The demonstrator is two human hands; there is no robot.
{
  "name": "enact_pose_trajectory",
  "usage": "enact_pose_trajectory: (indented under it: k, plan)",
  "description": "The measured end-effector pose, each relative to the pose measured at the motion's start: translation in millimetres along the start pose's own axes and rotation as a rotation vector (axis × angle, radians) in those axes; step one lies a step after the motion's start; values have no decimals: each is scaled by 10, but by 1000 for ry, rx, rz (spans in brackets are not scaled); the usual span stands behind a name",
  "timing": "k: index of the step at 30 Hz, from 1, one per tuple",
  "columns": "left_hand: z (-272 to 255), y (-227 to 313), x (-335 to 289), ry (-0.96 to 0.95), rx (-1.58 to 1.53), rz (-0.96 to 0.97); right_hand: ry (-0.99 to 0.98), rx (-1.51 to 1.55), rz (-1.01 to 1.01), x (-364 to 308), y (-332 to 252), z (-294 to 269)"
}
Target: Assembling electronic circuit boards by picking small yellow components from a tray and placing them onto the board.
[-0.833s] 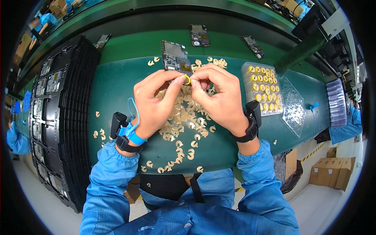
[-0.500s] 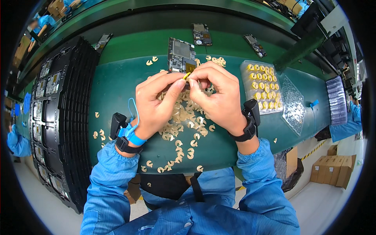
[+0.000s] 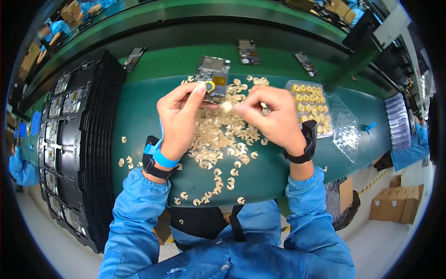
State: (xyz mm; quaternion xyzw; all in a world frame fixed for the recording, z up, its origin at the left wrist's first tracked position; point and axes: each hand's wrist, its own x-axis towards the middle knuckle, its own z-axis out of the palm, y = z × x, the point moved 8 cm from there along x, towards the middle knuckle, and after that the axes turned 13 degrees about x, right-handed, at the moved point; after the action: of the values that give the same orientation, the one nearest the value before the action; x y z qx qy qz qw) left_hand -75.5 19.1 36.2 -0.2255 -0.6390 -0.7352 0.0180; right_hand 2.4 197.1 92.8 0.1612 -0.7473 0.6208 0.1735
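My left hand [image 3: 179, 118] is closed, pinching a small round sticker with a yellow rim [image 3: 210, 86] between thumb and finger. Just behind it is a green-black circuit board [image 3: 213, 69]; whether my left fingers also carry it, I cannot tell. To the right, my right hand [image 3: 274, 116] is closed in a pinch and smeared by motion. A blurred pale scrap of backing [image 3: 226, 106] shows at its fingertips. Below both hands spreads a pile of pale, notched backing scraps [image 3: 211, 139] on the green mat [image 3: 260, 186].
A clear tray of yellow round stickers [image 3: 310, 109] lies at the right, beside a clear plastic sheet [image 3: 344, 125]. Tall stacked black trays [image 3: 90, 139] holding boards stand at the left. Several boards, one a far board [image 3: 248, 52], lie at the back. Cartons [image 3: 395, 204] sit on the floor.
My hands have come apart: the right has drawn away to the right with a pale scrap. The yellow-rimmed sticker now shows face-on in my left hand. The view has shifted slightly.
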Motion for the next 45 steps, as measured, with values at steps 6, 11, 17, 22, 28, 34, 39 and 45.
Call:
enact_pose_trajectory:
  k: [6,11,17,22,28,34,39,45]
  plan:
    - [-246,66,-37,108,96,40,-172,-441,239,-135,-95,-297]
    - [-172,116,-27,121,90,72,-31,-1000,321,721,592,-1676]
    - [-80,82,14,141,-6,80,49,-1230,872,964,2080,-3262]
    - [-329,144,-23,262,42,81,64,-1177,976,910,2227,-2990]
    - [-259,140,-15,239,11,88,417,-1274,619,890,1627,-2944]
    - [-451,230,-10,330,88,117,-14,-162,495,822,984,-662]
    - [-592,224,38,423,65,169,-156,183,519,578,1110,731]
    - [-568,258,7,427,28,167,-101,-857,53,1055,1029,230]
